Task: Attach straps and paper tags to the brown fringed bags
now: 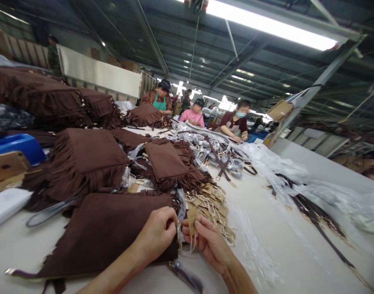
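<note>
A dark brown bag (113, 232) lies flat on the table in front of me, its side edge under my hands. My left hand (160, 230) is closed at that edge, fingers curled together; what it pinches is too small to make out. Between the thumb and fingers of my right hand (209, 241) is a tan hang tag (192, 219), with a white string loop dangling below it. Just beyond lies a heap of similar tags (214, 200) with white strings. A strap wrapped in grey plastic (187, 277) extends from the bag's lower right corner.
Fringed brown bags (91, 151) are piled ahead and left. Wrapped straps (211, 149) lie farther back, clear plastic (337, 200) to the right. A phone (9, 165) leans on a blue holder (24, 147) at left. Several people work across the table (266, 220).
</note>
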`<state>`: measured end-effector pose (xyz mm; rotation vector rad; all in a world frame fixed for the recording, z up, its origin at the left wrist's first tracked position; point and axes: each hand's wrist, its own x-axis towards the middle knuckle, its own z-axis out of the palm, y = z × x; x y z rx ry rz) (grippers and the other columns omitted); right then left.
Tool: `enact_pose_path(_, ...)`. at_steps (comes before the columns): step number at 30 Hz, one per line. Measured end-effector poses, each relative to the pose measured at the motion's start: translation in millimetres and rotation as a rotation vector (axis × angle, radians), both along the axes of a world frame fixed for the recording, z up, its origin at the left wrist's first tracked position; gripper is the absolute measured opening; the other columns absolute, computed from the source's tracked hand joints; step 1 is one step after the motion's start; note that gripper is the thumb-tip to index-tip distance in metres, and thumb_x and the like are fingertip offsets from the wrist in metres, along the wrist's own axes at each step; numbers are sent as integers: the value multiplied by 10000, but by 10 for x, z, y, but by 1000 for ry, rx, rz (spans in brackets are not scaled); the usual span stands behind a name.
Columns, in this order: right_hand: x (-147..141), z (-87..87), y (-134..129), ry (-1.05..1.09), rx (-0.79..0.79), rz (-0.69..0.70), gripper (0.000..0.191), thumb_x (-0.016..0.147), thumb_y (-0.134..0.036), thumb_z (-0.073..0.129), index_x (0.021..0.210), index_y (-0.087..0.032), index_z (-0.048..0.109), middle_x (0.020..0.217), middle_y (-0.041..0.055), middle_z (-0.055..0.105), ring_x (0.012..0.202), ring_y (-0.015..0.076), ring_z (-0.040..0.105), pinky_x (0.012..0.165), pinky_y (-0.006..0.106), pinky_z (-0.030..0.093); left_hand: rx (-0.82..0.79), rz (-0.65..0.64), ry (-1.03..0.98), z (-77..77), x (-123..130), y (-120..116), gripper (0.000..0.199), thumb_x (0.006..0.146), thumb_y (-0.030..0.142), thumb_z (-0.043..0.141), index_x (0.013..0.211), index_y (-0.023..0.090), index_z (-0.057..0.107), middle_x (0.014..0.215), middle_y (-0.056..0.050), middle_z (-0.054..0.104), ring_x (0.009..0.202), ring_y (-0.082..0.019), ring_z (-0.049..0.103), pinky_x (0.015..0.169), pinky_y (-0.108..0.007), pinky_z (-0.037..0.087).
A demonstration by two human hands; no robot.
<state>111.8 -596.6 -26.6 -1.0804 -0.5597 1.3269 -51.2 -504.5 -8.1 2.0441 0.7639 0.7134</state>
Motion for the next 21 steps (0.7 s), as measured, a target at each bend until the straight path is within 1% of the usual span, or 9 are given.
enact_pose_path(2,32,8,-10,-47,33,8,291,687,-410,842,822,-179,728,807,32,753,716,152,688,750,298,535,96,-34,18,-6,-11,-7,205,695,27,427,659,182,556,724,-9,576,716,-144,566,657,-223,414)
enact_pose_path(4,78,14,-31,-121,73,37,267,718,-405,818,836,-181,731,813,24,749,730,150,672,766,292,510,148,-80,79,-15,-11,-21,221,717,30,440,701,184,597,791,-23,599,764,-153,581,697,-232,420)
enact_pose_path(8,171,7,-67,-221,82,88,261,744,-407,791,860,-180,737,786,6,731,735,146,642,762,279,475,208,-120,294,12,24,-86,203,833,160,474,752,206,654,850,-28,624,782,-169,614,694,-252,428)
enact_pose_path(11,220,-17,-73,-245,55,83,278,726,-419,804,849,-177,742,741,-12,706,664,110,594,692,235,458,250,-99,455,58,83,-160,161,830,289,546,777,204,672,866,-40,644,803,-202,633,692,-277,443)
enact_pose_path(13,238,-35,-71,-246,44,73,274,716,-419,813,820,-176,743,728,-22,691,619,85,556,635,206,439,270,-74,535,77,134,-205,176,815,328,570,820,194,684,894,-60,665,844,-236,646,718,-303,457)
enact_pose_path(14,241,-42,-69,-245,43,71,272,712,-418,818,812,-176,743,729,-25,688,610,78,547,621,199,436,277,-61,567,80,159,-223,183,823,312,554,843,188,687,909,-71,676,861,-248,652,730,-314,461)
enact_pose_path(16,240,-47,-68,-243,40,71,272,708,-418,822,807,-177,744,734,-25,688,615,75,551,623,195,446,281,-34,611,74,201,-243,202,836,223,495,879,176,686,930,-88,691,875,-256,663,737,-326,459)
enact_pose_path(18,233,-40,-70,-234,40,69,278,704,-420,827,810,-177,746,743,-19,696,638,82,575,634,197,468,278,-13,617,57,224,-242,238,820,141,451,874,172,681,923,-93,697,860,-252,668,722,-322,447)
enact_pose_path(21,225,-12,-78,-173,52,47,289,689,-423,840,814,-178,749,737,-7,709,659,98,618,645,212,513,222,18,504,21,222,-206,221,797,120,448,802,188,658,855,-63,682,808,-222,650,688,-294,410)
